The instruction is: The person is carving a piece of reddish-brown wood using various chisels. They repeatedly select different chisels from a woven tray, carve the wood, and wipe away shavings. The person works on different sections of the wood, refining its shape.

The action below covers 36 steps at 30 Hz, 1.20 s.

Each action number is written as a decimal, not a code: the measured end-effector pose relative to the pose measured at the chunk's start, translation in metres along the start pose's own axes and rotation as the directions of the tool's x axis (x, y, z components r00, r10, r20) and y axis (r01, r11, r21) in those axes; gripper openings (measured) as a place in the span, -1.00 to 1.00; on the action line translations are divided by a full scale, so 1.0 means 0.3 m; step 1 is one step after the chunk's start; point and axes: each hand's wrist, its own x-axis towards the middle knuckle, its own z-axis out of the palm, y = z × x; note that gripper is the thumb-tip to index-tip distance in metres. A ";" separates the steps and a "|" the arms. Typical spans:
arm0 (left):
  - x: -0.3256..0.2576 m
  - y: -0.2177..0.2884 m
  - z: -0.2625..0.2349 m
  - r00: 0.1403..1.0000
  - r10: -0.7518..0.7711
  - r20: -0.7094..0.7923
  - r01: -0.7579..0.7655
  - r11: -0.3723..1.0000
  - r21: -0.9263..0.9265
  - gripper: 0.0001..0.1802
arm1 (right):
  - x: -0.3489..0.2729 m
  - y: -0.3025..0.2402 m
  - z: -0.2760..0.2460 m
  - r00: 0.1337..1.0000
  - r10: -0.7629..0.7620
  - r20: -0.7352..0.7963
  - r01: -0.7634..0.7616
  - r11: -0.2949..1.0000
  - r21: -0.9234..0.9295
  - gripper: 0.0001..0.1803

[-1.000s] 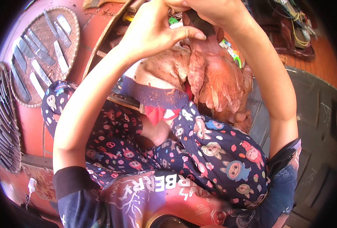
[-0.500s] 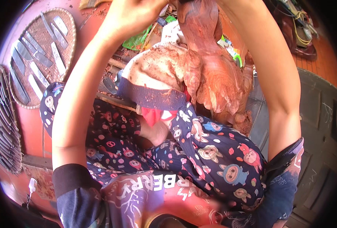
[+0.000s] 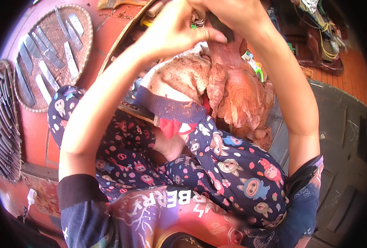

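Note:
A reddish-brown wood carving (image 3: 237,97) with ridged, leaf-like forms leans beyond my lap. My left hand (image 3: 179,31) is at the top edge, its thumb reaching right over a dark flat piece (image 3: 221,28) against the upper carving. Meeting it from the right, my right hand (image 3: 229,14) is curled over the same spot. The frame's edge cuts off most of the fingers, so what the hands grip cannot be made out. A white and navy cloth (image 3: 171,84), sprinkled with wood shavings, lies against the carving's left side.
At left, a round woven tray (image 3: 59,76) holds several metal blades. Beside it a basket (image 3: 19,153) is full of dark slender pieces. A brush (image 3: 109,4) lies at the top. Dark brown wood (image 3: 324,62) and cables (image 3: 328,31) are at upper right, above a dark panel (image 3: 336,136).
Both hands have come lower into view, nearer the carving's upper part. The left thumb now shows over the dark piece. The whole scene has shifted slightly in the picture.

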 end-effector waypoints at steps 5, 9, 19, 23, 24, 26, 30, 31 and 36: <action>0.099 0.033 -0.191 0.941 -0.164 0.296 0.246 0.932 -0.265 -0.36 | 0.031 -0.142 -0.029 0.979 0.015 0.204 -0.031 0.997 0.073 -0.59; 0.037 0.058 -0.107 0.965 -0.136 0.226 0.137 0.990 0.010 -0.23 | 0.040 0.072 -0.007 0.966 -0.258 -0.011 0.253 0.956 -0.150 -0.58; 0.041 0.054 -0.127 0.972 -0.104 0.208 0.104 0.994 0.011 -0.26 | 0.011 0.036 0.011 0.990 -0.140 -0.004 0.137 0.977 -0.164 -0.56; 0.122 0.003 -0.179 0.947 -0.213 0.242 0.309 0.813 -0.494 -0.61 | 0.109 -0.074 -0.024 0.973 -0.166 0.162 0.173 0.984 -0.033 -0.57; 0.079 0.021 -0.168 0.919 -0.284 0.274 0.376 0.841 -0.390 -0.54 | 0.091 -0.080 -0.015 0.974 -0.135 0.183 0.138 0.990 -0.004 -0.57; 0.015 0.058 -0.145 0.867 -0.390 0.310 0.453 0.876 -0.165 -0.41 | 0.016 -0.027 0.024 0.998 -0.043 0.050 0.048 0.992 -0.115 -0.57; 0.072 -0.045 -0.181 0.774 -0.453 0.443 0.552 0.826 -0.119 -0.35 | 0.074 0.008 0.007 0.991 -0.135 -0.014 0.126 0.950 -0.287 -0.57; 0.079 -0.029 -0.184 0.909 -0.232 0.345 0.380 0.801 -0.462 -0.63 | 0.113 -0.002 0.028 0.976 -0.219 -0.011 0.210 0.947 -0.242 -0.55; 0.009 0.037 -0.118 0.978 -0.132 0.164 0.150 0.983 -0.104 -0.58 | 0.028 -0.015 0.020 0.994 -0.028 0.101 0.039 0.993 -0.111 -0.55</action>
